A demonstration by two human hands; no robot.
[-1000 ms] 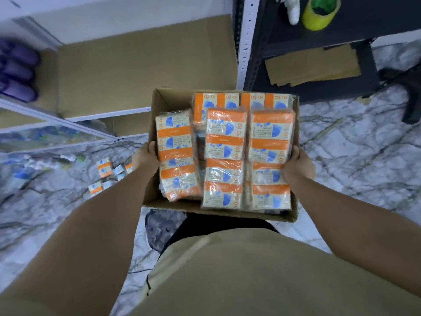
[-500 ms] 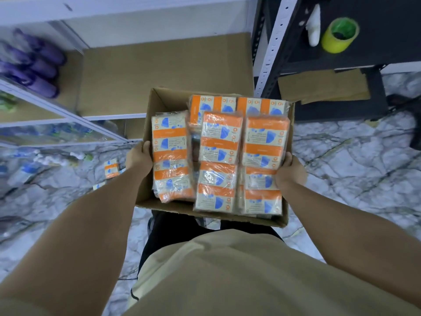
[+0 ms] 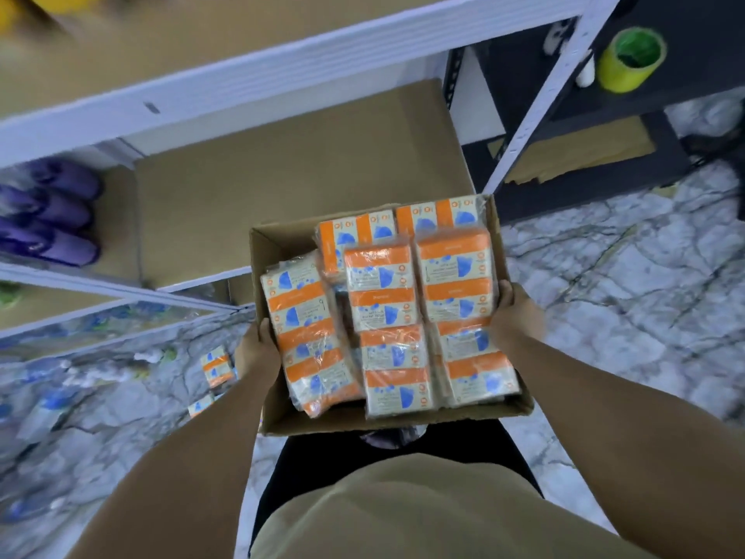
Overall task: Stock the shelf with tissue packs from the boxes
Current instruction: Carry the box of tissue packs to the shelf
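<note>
As both arms raise it nearer the tan shelf board (image 3: pixel 298 175), left hand (image 3: pixel 258 349) and right hand (image 3: pixel 514 316) grip the brown cardboard box (image 3: pixel 278 252) of orange-and-white tissue packs (image 3: pixel 383 292), fingers curled round its walls, ready for unloading.

Stockroom (metal shelving (image 3: pixel 282 70), boxed stock (image 3: pixel 387 312)).

Bright, even light; motion blur and wide-angle warping toward edges.

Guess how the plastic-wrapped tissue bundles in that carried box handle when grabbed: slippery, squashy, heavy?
The tissue bundles wear glossy, crinkled film, so probably slick. Likely light: left hand and right hand alone carry the full cardboard box. Probably squashy; the leftmost bundle already tilts.
</note>
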